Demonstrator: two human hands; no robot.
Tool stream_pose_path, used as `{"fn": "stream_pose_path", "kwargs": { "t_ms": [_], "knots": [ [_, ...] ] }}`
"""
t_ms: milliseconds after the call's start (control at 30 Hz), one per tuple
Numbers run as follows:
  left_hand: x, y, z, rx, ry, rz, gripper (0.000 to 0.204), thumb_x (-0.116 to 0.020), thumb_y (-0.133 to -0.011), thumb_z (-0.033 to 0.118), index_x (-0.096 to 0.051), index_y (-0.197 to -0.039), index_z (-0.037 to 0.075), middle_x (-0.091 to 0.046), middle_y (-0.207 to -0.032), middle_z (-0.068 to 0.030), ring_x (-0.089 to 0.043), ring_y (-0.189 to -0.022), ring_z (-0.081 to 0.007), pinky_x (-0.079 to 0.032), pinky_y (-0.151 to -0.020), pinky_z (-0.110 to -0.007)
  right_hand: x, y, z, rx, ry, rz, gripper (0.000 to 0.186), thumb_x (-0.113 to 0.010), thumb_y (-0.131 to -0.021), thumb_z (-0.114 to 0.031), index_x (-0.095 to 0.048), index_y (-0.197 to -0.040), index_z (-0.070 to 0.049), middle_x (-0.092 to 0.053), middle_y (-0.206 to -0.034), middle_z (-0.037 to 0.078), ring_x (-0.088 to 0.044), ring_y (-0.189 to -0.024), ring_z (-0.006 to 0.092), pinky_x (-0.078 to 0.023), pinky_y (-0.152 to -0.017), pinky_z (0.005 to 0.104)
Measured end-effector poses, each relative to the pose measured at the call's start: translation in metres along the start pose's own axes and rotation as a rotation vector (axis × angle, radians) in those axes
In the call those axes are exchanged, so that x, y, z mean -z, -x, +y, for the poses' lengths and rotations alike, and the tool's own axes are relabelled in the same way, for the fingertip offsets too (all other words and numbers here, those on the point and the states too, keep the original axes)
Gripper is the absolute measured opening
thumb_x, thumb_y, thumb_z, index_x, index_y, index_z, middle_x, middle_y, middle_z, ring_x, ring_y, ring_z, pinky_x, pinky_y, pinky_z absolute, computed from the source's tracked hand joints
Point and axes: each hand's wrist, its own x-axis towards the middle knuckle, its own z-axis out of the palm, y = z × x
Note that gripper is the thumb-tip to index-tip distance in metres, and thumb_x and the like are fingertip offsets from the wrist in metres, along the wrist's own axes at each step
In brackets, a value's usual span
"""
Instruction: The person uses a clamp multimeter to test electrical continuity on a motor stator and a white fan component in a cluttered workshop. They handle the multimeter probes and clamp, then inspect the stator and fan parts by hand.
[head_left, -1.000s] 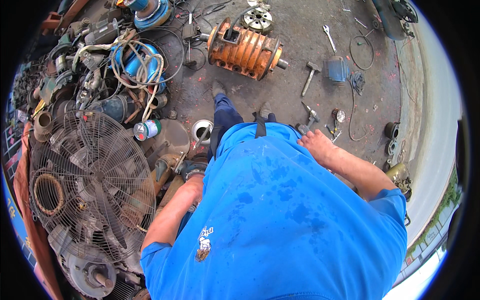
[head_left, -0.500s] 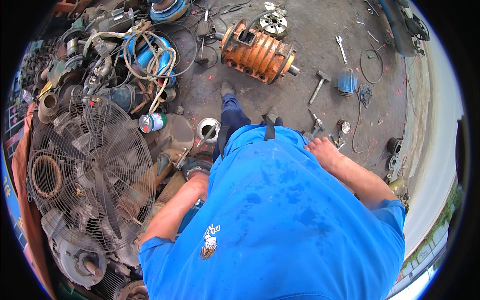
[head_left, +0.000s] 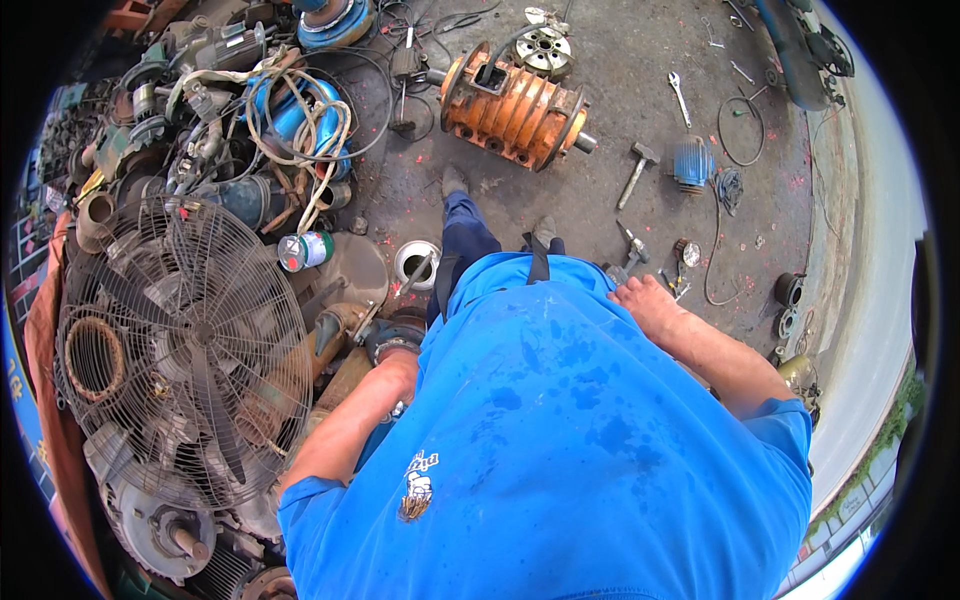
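My right hand (head_left: 645,302) is against the side of my blue shirt (head_left: 590,400) at the hip. Its fingers are bent and close together, with their tips partly hidden, so what they grip, if anything, does not show. My left hand (head_left: 402,366) hangs low by my other hip, its fingers hidden by the shirt and the bent wrist. Nearest to it are dirty metal machine parts (head_left: 398,335). On the floor ahead of my feet lies an orange ribbed machine housing (head_left: 515,108) with a shaft sticking out.
A large fan cage (head_left: 200,330) and heaped pumps and motors fill the left side. A white bucket (head_left: 402,262) and a paint can (head_left: 305,250) stand near my left leg. To the right lie hammers (head_left: 634,178), a wrench (head_left: 679,98) and a small blue motor (head_left: 693,165).
The view has shifted very slightly. Both hands keep their places, and nothing has been taken up or put down.
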Motion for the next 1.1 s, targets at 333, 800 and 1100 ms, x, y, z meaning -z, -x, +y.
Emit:
{"fn": "stream_pose_path", "kwargs": {
  "t_ms": [333,800,1100],
  "knots": [
    [0.010,0.004,0.013,-0.031,-0.046,-0.039,0.053,-0.079,-0.072,0.043,-0.073,-0.113,0.010,-0.071,-0.117,-0.0186,-0.067,-0.109,-0.0360,-0.054,-0.087,-0.045,-0.001,0.001,0.000,0.020,0.024,-0.008,0.037,-0.067,-0.085,-0.025,-0.065,-0.118,-0.007,-0.068,-0.109,0.010,-0.062,-0.111,0.0264,-0.046,-0.091,0.0417],
    [0.014,0.013,0.013,-0.010,-0.063,-0.044,0.052,-0.078,-0.073,0.043,-0.073,-0.113,0.009,-0.071,-0.117,-0.0189,-0.067,-0.109,-0.0364,-0.053,-0.087,-0.045,-0.002,0.004,-0.003,0.009,-0.011,0.002,0.035,-0.066,-0.085,-0.025,-0.065,-0.115,-0.007,-0.068,-0.109,0.009,-0.062,-0.110,0.0263,-0.045,-0.090,0.0418],
    [0.008,0.010,0.010,-0.013,-0.038,-0.032,0.052,-0.077,-0.074,0.043,-0.073,-0.113,0.009,-0.070,-0.117,-0.0191,-0.067,-0.109,-0.0367,-0.053,-0.087,-0.045,0.003,0.006,-0.002,0.023,-0.009,0.019,0.033,-0.066,-0.085,-0.024,-0.065,-0.113,-0.006,-0.068,-0.106,0.011,-0.063,-0.108,0.0276,-0.047,-0.090,0.0417]
  ]
}}
